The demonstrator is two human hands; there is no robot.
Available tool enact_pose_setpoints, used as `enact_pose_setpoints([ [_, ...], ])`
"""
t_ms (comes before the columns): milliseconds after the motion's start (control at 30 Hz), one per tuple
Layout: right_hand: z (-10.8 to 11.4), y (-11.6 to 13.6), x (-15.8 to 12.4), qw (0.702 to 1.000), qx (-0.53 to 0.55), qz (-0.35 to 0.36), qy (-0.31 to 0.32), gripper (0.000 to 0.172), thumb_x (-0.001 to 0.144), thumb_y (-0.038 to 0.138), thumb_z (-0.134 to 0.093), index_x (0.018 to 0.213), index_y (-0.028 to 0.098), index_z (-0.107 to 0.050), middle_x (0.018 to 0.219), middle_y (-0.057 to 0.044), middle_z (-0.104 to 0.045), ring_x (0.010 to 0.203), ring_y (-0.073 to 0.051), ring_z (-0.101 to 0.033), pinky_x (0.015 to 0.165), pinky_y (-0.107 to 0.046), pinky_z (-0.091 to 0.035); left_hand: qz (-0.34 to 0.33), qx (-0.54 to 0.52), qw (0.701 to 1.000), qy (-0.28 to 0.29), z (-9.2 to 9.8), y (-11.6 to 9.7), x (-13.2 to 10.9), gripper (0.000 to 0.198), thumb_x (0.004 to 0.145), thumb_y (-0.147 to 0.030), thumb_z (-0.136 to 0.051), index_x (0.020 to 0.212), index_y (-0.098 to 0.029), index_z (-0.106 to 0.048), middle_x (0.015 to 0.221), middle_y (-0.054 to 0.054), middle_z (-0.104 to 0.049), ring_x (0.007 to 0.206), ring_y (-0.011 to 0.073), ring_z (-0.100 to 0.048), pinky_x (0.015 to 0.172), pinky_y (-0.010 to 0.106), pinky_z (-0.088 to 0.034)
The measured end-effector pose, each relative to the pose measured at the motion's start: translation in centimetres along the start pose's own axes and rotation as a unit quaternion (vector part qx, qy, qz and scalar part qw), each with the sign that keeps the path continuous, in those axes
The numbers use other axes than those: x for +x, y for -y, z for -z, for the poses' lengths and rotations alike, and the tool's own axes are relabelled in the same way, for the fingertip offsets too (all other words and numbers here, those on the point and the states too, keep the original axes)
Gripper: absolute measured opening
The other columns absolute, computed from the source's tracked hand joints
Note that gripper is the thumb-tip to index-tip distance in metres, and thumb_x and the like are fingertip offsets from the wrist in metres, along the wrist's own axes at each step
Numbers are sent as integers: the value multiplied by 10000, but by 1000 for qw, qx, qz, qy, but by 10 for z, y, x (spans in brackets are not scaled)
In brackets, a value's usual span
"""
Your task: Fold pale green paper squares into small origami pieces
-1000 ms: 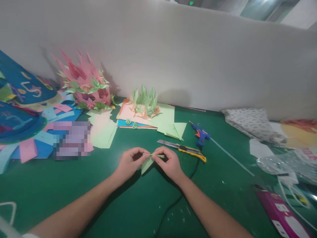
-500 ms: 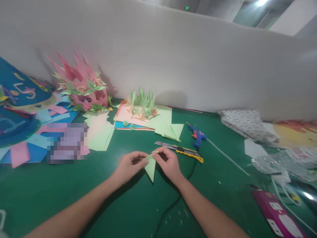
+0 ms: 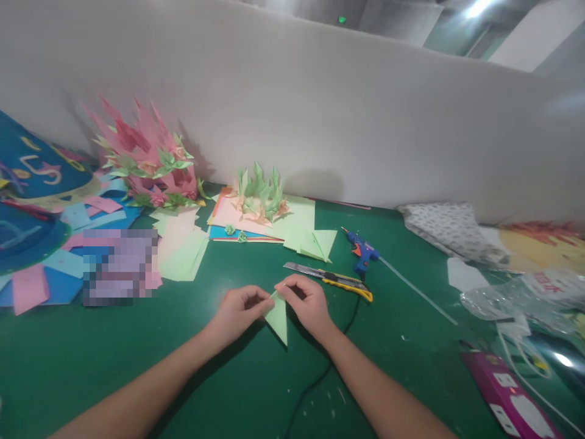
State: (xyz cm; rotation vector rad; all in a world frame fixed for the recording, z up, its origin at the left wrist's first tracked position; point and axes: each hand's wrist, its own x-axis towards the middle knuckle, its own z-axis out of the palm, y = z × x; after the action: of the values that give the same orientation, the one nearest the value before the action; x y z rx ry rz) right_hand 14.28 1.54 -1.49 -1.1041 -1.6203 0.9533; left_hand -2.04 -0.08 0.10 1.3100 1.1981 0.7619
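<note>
Between my two hands is a light green piece of paper (image 3: 278, 320), folded to a triangle with its point hanging downward. My left hand (image 3: 238, 310) pinches its upper left edge between thumb and fingers. At the top right corner, my right hand (image 3: 305, 303) grips the same paper, thumb against fingers. The fingers cover the paper's upper edge in part. Just beyond my right hand lies a yellow utility knife (image 3: 345, 285), its blade pointing left. Behind the knife rests a blue glue gun (image 3: 364, 253) with a long glue stick in its back.
A green paper crown (image 3: 260, 198) stands on stacked coloured sheets (image 3: 299, 213) at the back. Pink paper crowns (image 3: 158, 155), blue hats (image 3: 41, 164) and paper scraps (image 3: 183, 253) fill the left. On the right are a plastic bottle (image 3: 498, 296) and a purple power strip (image 3: 507, 387).
The paper's lower point has swung slightly to the right and down, and the triangle looks turned a little. Both hands still hold it. The view has shifted slightly.
</note>
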Motion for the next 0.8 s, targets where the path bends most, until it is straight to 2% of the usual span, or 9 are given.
enact_pose_setpoints([
  [100,0,-1,0,1000,18,-12,13,122,788,287,-557,776,189,-629,760,-31,-635,714,-157,-575,686,-289,-460,19,-46,999,0,-1,0,1,237,657,-372,-620,712,-143,-597,639,-6,-597,559,120,-552,570,254,-477],
  [233,-1,0,0,996,60,-32,60,238,744,284,-603,956,199,-536,804,-18,-568,716,-137,-546,645,-248,-456,2,-105,993,-60,0,4,5,232,665,-361,-626,672,-154,-520,599,-43,-530,571,100,-531,607,256,-494],
  [367,-1,2,0,994,42,-23,94,254,741,240,-588,975,203,-498,865,-23,-542,778,-137,-535,689,-244,-449,-18,-140,987,-76,1,9,7,231,682,-358,-617,690,-159,-500,659,-43,-522,624,98,-538,666,276,-504],
  [567,-3,-4,0,998,-16,-28,50,92,749,243,-565,817,181,-556,762,-16,-571,706,-147,-543,648,-258,-459,9,-186,980,-61,1,5,7,247,662,-357,-637,687,-163,-487,671,-45,-527,644,99,-557,709,310,-514],
  [667,-3,-6,1,999,-26,-16,27,72,755,244,-564,792,183,-579,766,-25,-595,720,-159,-558,670,-275,-464,3,-164,985,-46,2,5,8,233,652,-332,-653,739,-161,-521,700,-22,-576,667,113,-575,715,306,-504],
  [800,-3,-5,1,999,-36,0,32,59,759,236,-567,778,185,-591,759,-23,-603,717,-158,-563,671,-271,-461,-5,-115,993,-32,4,9,8,244,669,-327,-641,808,-145,-557,728,12,-617,679,141,-596,708,313,-495],
])
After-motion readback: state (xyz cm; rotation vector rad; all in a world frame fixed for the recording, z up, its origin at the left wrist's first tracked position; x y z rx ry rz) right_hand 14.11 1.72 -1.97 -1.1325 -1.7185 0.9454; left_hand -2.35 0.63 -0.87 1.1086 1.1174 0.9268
